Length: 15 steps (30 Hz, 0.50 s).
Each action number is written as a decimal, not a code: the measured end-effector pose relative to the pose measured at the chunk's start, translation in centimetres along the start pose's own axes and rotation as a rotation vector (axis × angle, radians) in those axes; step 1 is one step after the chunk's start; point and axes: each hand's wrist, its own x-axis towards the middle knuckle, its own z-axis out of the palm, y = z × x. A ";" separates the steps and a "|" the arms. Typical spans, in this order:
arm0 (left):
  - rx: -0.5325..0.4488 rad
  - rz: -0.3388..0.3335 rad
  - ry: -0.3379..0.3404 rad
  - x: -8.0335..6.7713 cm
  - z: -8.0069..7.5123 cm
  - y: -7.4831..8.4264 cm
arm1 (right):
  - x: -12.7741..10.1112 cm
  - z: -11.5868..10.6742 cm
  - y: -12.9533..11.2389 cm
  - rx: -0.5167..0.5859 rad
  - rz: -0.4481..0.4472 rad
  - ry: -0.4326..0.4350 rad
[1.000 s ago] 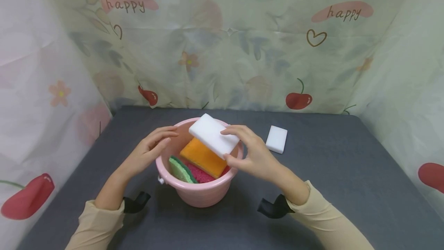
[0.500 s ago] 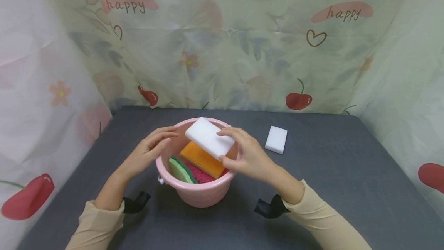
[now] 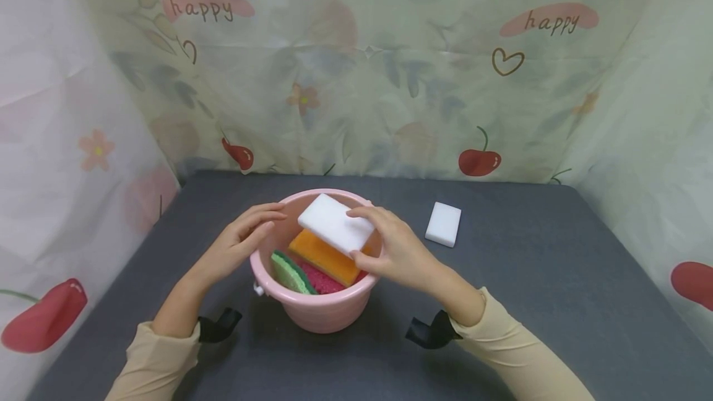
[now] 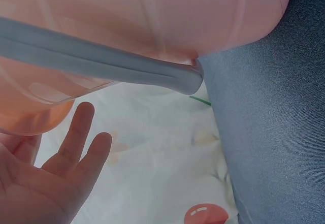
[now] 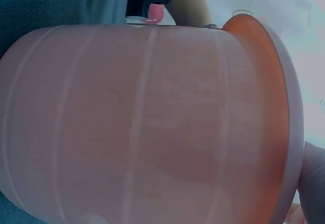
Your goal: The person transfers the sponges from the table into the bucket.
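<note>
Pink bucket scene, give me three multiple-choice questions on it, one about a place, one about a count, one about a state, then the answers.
1. Where does the second white sponge lie?
A. inside the pink bucket
B. on the grey table, to the right of the bucket
C. under the left hand

2. How many white sponges are in view?
A. one
B. two
C. four

3. What is the right hand doing?
A. gripping a white sponge over the pink bucket
B. resting flat on the table
C. holding the bucket's handle

Answers: 1 B, it lies alone on the grey table. 2 B, one is held and one lies on the table. 3 A, its fingers and thumb pinch the sponge above the orange sponge; the left hand touches the rim.
</note>
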 end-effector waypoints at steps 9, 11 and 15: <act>0.005 0.003 -0.004 0.0 0.0 0.1 | 0.0 -0.1 0.0 -0.039 -0.020 -0.033; 0.005 0.007 -0.001 0.0 0.0 0.1 | 0.0 -0.1 0.1 -0.050 -0.037 -0.036; 0.002 0.011 -0.001 0.0 0.1 0.0 | 0.0 -0.1 0.2 -0.063 -0.060 -0.029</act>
